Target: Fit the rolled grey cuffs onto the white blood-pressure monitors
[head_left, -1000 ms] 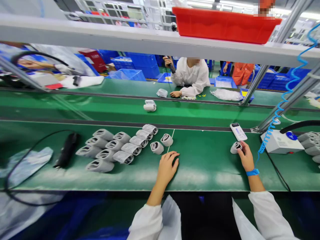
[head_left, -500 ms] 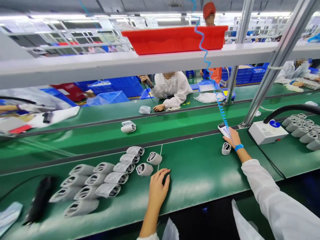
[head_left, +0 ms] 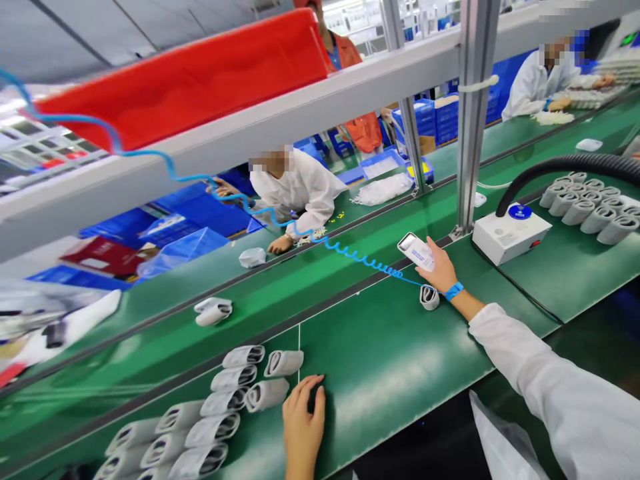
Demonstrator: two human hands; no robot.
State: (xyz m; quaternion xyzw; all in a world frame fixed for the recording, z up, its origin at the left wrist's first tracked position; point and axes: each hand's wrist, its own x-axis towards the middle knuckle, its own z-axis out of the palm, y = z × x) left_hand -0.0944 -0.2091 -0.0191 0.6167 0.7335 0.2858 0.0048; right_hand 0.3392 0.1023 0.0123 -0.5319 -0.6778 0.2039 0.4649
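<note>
My right hand (head_left: 440, 270) is stretched out to the far side of the green bench and grips a small white handheld device (head_left: 416, 251) lifted off the mat. A blue wrist strap (head_left: 454, 291) with a coiled blue cord (head_left: 345, 252) sits on that wrist. Just below the hand stands one rolled grey cuff (head_left: 429, 297). My left hand (head_left: 303, 427) lies flat on the green mat (head_left: 390, 360), fingers spread, beside a cluster of several rolled grey cuffs (head_left: 235, 393).
A white box with a blue button (head_left: 510, 233) and a black hose (head_left: 565, 165) stands right of the hand, with more grey cuffs (head_left: 590, 203) behind it. A conveyor belt (head_left: 300, 280) carries a white part (head_left: 213, 311). A person in white (head_left: 295, 190) works opposite. A red bin (head_left: 190, 80) sits overhead.
My right hand left the single cuff, reached to the white device and picked it up. The view tilted and swung right. My left hand stayed flat on the mat.
</note>
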